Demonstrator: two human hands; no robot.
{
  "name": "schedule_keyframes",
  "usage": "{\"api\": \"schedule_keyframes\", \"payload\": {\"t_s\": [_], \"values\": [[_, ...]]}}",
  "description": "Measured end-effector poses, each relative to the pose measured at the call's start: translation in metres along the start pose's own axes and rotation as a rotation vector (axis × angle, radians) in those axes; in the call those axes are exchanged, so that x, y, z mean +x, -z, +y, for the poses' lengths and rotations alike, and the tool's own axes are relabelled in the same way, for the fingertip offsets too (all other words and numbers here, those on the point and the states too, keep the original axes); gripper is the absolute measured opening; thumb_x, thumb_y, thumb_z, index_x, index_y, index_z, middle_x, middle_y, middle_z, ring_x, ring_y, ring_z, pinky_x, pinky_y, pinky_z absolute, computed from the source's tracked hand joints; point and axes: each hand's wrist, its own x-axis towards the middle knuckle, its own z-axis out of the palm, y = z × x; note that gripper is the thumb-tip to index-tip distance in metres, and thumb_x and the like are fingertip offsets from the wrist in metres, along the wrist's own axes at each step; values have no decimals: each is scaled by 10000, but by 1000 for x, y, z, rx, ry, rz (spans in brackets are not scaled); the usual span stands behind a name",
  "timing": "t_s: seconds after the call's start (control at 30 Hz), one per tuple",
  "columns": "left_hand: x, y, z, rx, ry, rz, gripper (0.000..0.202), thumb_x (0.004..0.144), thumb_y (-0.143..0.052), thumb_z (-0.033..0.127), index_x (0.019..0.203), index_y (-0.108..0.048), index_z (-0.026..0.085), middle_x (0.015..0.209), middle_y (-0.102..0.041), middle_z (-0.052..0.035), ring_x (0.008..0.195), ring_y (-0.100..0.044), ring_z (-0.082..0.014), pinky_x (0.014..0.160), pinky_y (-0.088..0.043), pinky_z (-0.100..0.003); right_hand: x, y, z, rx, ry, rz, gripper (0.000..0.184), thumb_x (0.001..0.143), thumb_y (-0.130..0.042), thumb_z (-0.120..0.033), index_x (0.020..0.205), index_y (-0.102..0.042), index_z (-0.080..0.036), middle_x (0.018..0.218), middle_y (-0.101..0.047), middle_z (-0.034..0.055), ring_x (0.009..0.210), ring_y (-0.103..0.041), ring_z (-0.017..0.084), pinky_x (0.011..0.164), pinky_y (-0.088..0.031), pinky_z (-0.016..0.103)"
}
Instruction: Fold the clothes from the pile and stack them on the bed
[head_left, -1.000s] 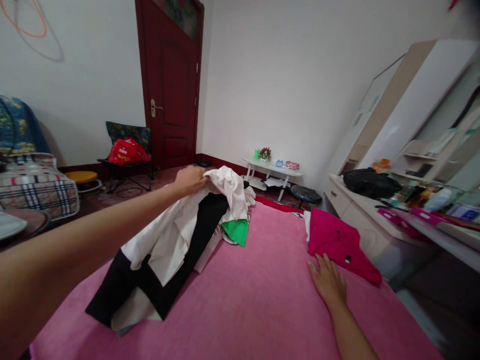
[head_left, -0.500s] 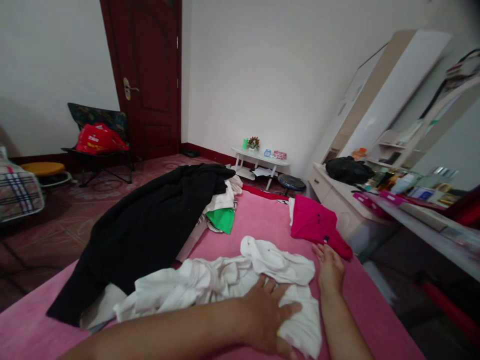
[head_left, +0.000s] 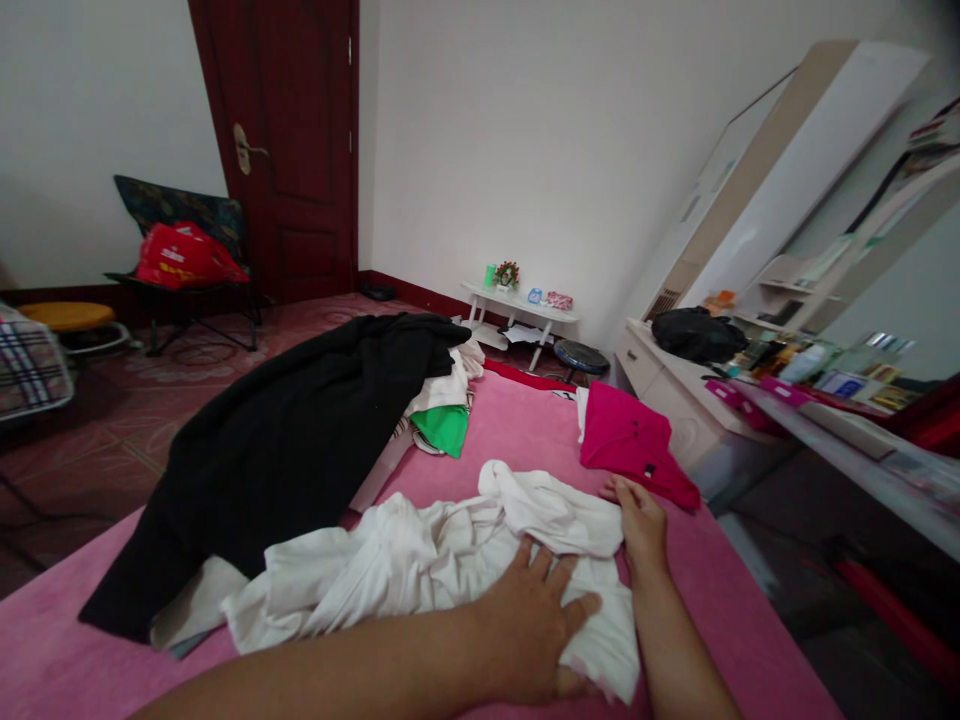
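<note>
A white garment (head_left: 420,560) lies rumpled across the near part of the pink bed (head_left: 517,425), with a bunched fold at its far right side. My left hand (head_left: 529,625) presses flat on its right end, fingers spread. At the garment's right edge is my right hand (head_left: 637,520), palm turned inward and fingers loosely bent beside the bunched fold; nothing shows in them. Past that hand lies a bright pink garment (head_left: 634,440). A large black garment (head_left: 285,450) is spread along the left side, touching the white one.
Beyond the black garment, a green cloth (head_left: 442,430) and pale clothes lie in a pile. A dresser (head_left: 660,385) with a black bag (head_left: 697,335) and bottles stands to the right. A low white table (head_left: 517,300) is by the wall; a red bag (head_left: 187,255) rests on a folding chair (head_left: 180,200).
My right hand has moved left, up to the white garment's edge, and its fingers have drawn closer together. My left hand stays on the cloth. The view has shifted slightly.
</note>
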Motion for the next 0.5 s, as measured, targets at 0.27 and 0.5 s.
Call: {"api": "schedule_keyframes", "payload": {"t_s": [0.27, 0.5], "values": [[3, -2, 2, 5, 6, 12, 691, 873, -399, 586, 1421, -360, 167, 1463, -286, -242, 1298, -315, -429, 1029, -226, -599, -6, -4, -12, -30, -21, -26, 391, 655, -665, -459, 871, -683, -133, 798, -711, 81, 686, -671, 214, 625, -519, 308], [5, 0, 3, 15, 8, 6, 683, 862, -439, 559, 1416, -369, 167, 1459, -292, -235, 1314, -290, -408, 1029, -236, -571, -7, -3, -13, -25, -21, -35, 359, 648, -663, -421, 863, -681, -134, 801, -705, 78, 689, -664, 209, 627, -515, 303]]}}
